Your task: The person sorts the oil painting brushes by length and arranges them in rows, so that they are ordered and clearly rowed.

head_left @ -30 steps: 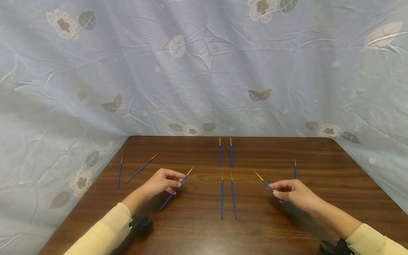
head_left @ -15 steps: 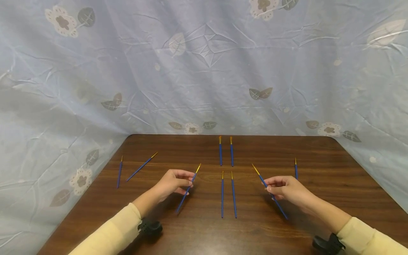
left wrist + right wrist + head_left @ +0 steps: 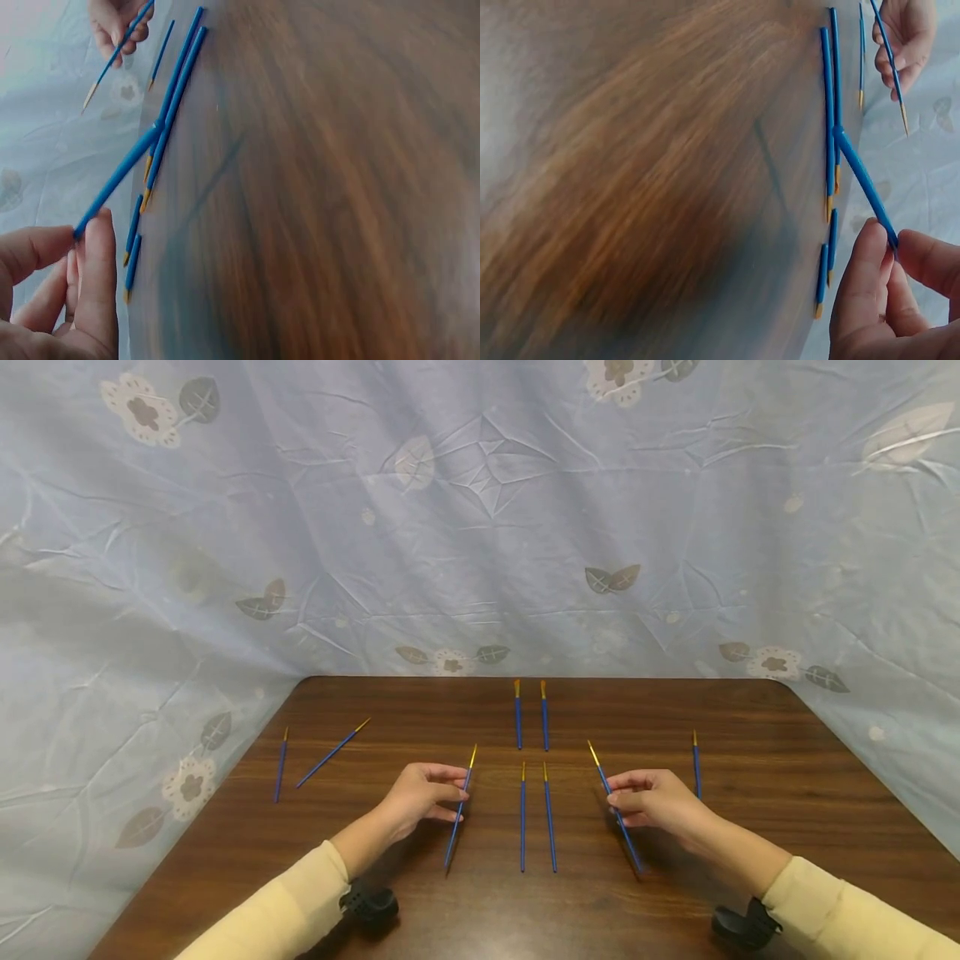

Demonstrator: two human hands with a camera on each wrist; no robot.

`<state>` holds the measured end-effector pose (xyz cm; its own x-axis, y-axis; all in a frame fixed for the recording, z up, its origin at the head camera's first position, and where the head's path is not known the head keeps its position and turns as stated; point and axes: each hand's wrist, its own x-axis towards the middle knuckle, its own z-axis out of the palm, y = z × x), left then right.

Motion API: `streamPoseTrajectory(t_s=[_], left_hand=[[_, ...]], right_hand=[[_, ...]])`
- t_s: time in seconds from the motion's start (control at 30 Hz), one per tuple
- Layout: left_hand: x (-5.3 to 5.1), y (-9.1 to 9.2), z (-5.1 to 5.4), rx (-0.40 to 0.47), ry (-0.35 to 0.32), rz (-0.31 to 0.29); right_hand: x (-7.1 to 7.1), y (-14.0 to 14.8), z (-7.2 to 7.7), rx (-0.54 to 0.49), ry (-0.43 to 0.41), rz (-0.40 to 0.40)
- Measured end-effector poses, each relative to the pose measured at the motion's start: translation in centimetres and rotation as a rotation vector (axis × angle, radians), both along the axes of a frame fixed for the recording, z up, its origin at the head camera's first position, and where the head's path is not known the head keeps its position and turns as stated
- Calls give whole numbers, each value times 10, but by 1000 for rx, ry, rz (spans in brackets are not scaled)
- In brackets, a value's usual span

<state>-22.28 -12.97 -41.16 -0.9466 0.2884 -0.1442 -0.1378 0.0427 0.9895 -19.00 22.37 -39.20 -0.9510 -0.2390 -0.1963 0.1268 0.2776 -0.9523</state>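
My left hand pinches a thin paintbrush with a blue handle and a gold-coloured tip that points away from me. In the left wrist view the thumb and fingertips grip this brush's handle, and its shadow lies apart from it on the wood. Opposite, my right hand pinches a matching paintbrush, its tip leaning inward to the left. Between the two hands, a left middle brush and a right middle brush lie side by side, tips toward the back.
Two wider-tipped brushes, a left one and a right one, lie farther back on the brown table. At the left are an upright-lying brush and a slanted brush. Another brush lies behind my right hand. A patterned cloth hangs behind.
Both hands have moved inward toward the middle pair, each carrying its paintbrush. The held brushes have turned closer to pointing straight back. The brushes on the table have stayed put.
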Motion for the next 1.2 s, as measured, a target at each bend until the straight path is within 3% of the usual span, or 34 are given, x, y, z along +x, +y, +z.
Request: streamPoseTrajectory(t_s=[0.27, 0.6, 1.2], left_hand=[[3, 12, -5, 22, -21, 14], [5, 26, -9, -39, -6, 96], [4, 42, -16, -73, 36, 99]], right_hand=[[-2, -14, -5, -29, -17, -36], [-2, -28, -13, -24, -23, -76], [-4, -44, -23, 34, -25, -154]])
